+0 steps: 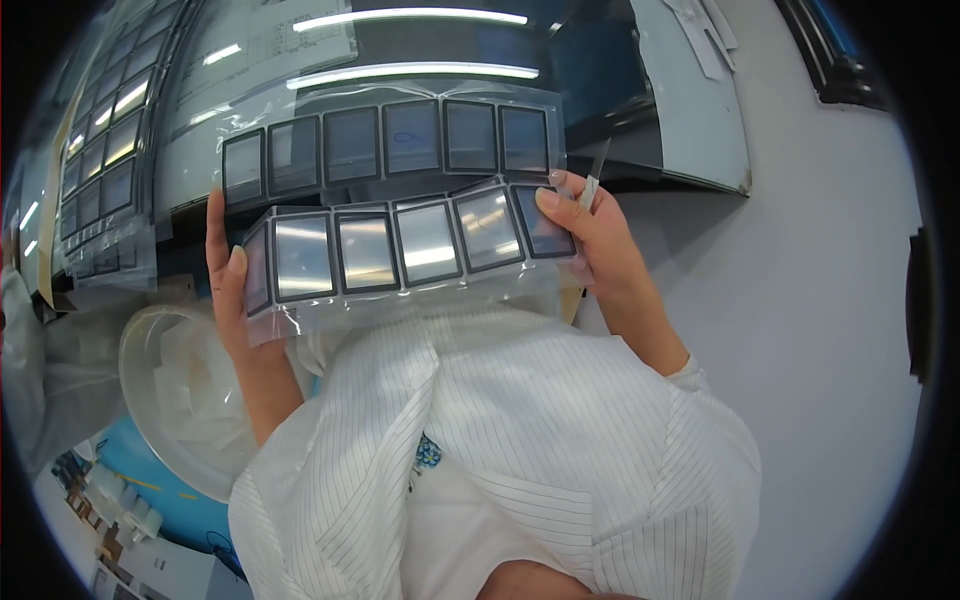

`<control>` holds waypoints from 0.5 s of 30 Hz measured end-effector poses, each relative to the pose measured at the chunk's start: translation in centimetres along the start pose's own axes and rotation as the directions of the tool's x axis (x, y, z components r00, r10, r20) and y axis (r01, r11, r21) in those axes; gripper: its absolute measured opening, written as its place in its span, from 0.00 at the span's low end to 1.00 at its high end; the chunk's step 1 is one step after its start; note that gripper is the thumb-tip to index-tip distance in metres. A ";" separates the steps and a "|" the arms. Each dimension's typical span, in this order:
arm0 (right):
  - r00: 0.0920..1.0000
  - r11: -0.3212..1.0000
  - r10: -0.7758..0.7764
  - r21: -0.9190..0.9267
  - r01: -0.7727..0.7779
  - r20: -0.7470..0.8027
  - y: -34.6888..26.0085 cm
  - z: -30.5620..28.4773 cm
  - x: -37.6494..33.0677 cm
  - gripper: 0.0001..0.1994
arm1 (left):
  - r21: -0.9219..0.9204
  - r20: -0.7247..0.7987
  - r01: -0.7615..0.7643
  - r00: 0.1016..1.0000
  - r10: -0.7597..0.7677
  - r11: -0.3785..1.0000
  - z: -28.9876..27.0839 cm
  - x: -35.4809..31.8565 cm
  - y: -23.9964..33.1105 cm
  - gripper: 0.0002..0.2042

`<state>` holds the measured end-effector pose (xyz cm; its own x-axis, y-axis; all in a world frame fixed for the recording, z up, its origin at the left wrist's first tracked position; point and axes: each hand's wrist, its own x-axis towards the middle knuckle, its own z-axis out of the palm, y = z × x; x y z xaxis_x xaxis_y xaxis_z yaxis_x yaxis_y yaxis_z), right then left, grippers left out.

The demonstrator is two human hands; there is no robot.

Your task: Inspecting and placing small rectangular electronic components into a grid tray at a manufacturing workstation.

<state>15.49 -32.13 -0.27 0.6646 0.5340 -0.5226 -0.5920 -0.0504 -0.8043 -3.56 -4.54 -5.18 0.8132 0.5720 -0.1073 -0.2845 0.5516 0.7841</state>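
Between my hands is a clear plastic sheet (365, 308) carrying rows of black-framed rectangular panels (428, 243). The near row tilts toward me and reflects the ceiling lights. Behind it lies a second row of like panels (411, 137); whether both rows belong to one sheet I cannot tell. My left hand (230, 285) is closed on the left end, thumb on the front, one finger stretched up along the edge. At the right end my right hand (603, 235) pinches the sheet with its thumb on the last panel. A thin pointed blade-like tool (598, 172) sticks up from its fingers.
A dark glossy tabletop (605, 90) reflects light strips. More framed panel sheets (105, 150) stand at the left, with a printed paper (265, 45) at the back. A white round bin (150, 400) with clear scraps is below left. White strips (695, 35) lie far right.
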 end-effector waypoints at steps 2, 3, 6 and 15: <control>1.000 0.999 -0.020 0.028 0.020 -0.006 0.0 0.7 0.0 0.08 | 0.044 -0.030 -0.061 0.998 0.062 0.997 -0.7 -0.6 -0.8 0.31; 1.000 1.000 -0.015 0.025 0.015 0.000 0.2 0.4 0.1 0.08 | 0.088 -0.057 -0.117 0.991 0.122 0.989 -0.5 -0.8 -0.9 0.29; 0.999 0.998 -0.022 0.055 0.020 0.038 1.0 -0.8 0.6 0.10 | -0.061 -0.192 -0.111 0.977 0.097 0.992 2.0 -1.6 -1.8 0.28; 1.000 0.982 -0.004 0.188 -0.001 0.026 0.5 1.8 0.5 0.09 | -0.673 -0.004 0.257 0.936 -0.351 0.693 -4.9 -2.4 -12.3 0.18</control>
<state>14.68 -30.41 -0.45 0.6550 0.5558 -0.5118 -0.6676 0.1084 -0.7366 -4.46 -9.69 -17.57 0.8591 0.3443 -0.3787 -0.3301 0.9382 0.1043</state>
